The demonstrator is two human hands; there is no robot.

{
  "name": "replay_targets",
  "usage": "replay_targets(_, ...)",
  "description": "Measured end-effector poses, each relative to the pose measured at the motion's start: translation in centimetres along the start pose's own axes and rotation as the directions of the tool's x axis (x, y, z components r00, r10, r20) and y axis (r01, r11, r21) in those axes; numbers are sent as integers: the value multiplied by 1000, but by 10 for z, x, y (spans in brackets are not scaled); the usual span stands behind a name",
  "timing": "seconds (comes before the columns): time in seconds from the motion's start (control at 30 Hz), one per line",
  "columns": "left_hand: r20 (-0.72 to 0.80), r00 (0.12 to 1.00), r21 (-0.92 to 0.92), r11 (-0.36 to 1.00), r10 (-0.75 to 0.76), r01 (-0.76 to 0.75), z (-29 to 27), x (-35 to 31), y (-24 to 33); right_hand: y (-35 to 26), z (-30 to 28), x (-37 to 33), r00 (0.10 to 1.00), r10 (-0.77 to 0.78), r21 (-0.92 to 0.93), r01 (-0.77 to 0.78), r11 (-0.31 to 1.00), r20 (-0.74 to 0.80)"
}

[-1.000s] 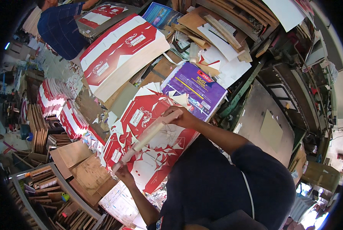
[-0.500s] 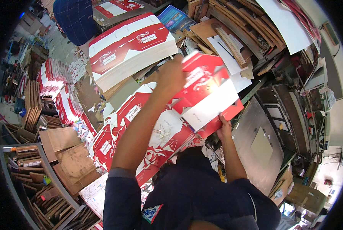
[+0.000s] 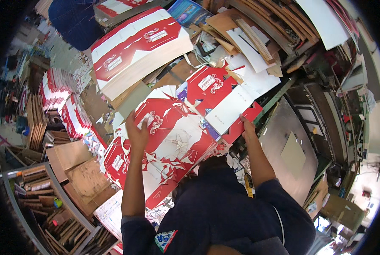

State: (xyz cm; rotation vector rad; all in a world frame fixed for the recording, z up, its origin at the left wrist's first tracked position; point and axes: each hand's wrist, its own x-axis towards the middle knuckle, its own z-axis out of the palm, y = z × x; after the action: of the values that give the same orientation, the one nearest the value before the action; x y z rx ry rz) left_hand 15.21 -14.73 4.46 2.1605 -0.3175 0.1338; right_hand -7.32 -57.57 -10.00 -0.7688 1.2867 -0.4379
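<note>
My right hand (image 3: 248,128) is closed on the near right edge of a red and white die-cut carton blank (image 3: 229,111), its thumb on top. The blank lies nearly flat, with cut notches and flaps along its outline. At the left side of a layered pile of red and white printed sheets (image 3: 166,112), my left hand (image 3: 138,131) rests with its fingers apart. Torn white and red offcuts (image 3: 185,142) lie over that pile. Part of the pile is hidden by my left forearm.
A thick stack of printed sheets (image 3: 134,44) stands at the far side. Wooden boards (image 3: 266,21) lean at the far right, and a metal plate (image 3: 279,157) lies right of me. More stacked blanks (image 3: 56,91) and a rack of wooden pieces (image 3: 49,204) are at left.
My left hand has let go of the blank's far side and moved left and nearer, onto the sheet pile. The blank, tilted and blurred before, now lies flatter. My right hand keeps its hold.
</note>
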Motion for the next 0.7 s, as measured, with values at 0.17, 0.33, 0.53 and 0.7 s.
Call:
replay_targets(0.17,-231,954,114,969,-190,220,-73,-98,-62,-11,26,20,987,8,18,-11,1000,159)
replay_targets(0.33,-429,763,53,830,-483,555,-110,-210,-85,-2,-4,28,932,140,-4,-147,989,335)
replay_targets(0.53,-597,617,103,714,-513,692,-126,-305,-109,-26,-27,36,927,251,-453,-103,885,278)
replay_targets(0.7,-670,557,155,642,-491,751,-126,-318,-99,-18,54,-34,671,-593,-775,620,119,446)
